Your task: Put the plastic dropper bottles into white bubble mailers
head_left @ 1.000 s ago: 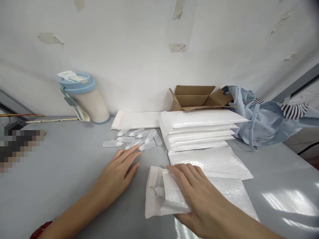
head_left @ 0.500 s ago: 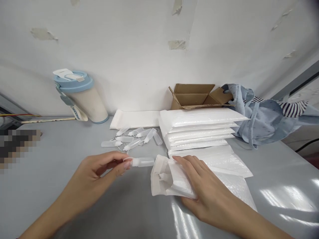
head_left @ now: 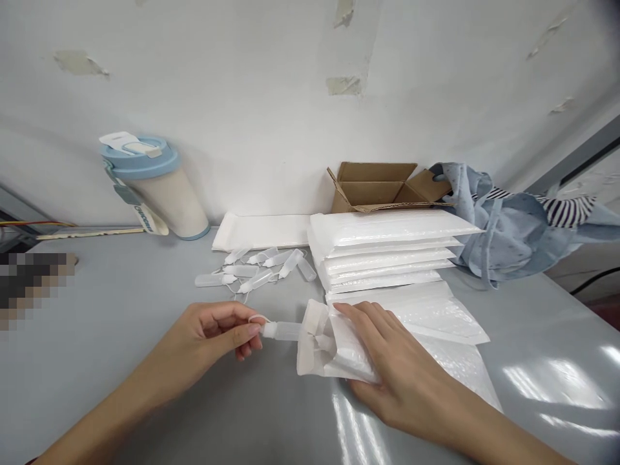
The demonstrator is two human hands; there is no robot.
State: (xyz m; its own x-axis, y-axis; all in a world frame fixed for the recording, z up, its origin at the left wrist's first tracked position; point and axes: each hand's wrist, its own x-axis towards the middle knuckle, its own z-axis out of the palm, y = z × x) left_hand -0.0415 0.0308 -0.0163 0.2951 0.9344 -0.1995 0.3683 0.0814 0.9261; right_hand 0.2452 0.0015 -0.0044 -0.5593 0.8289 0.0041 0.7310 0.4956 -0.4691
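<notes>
Between thumb and fingers, my left hand (head_left: 220, 339) pinches the capped end of a small translucent squeeze bottle (head_left: 287, 330). A thin loop hangs at its cap, and its far end meets the mouth of a white bubble mailer (head_left: 351, 352). Whether the tip is inside the mouth I cannot tell. Wrapped around the mailer is my right hand (head_left: 392, 361), with its opening held apart toward the left. Several similar squeeze bottles (head_left: 256, 280) lie in a loose group on the grey table (head_left: 232, 413), beyond my left hand.
Stacked bubble mailers (head_left: 387, 252) lie behind my right hand, with more spread beneath. A flat white mailer (head_left: 264, 231) rests along the wall. Behind the stack stands an open cardboard box (head_left: 372, 184), beside blue cloth (head_left: 518, 239). A tumbler (head_left: 167, 194) stands at the left.
My left hand has moved slightly right and down with the squeeze bottle, bringing its end up to the mailer's mouth. My right hand still holds the mailer almost in place.
</notes>
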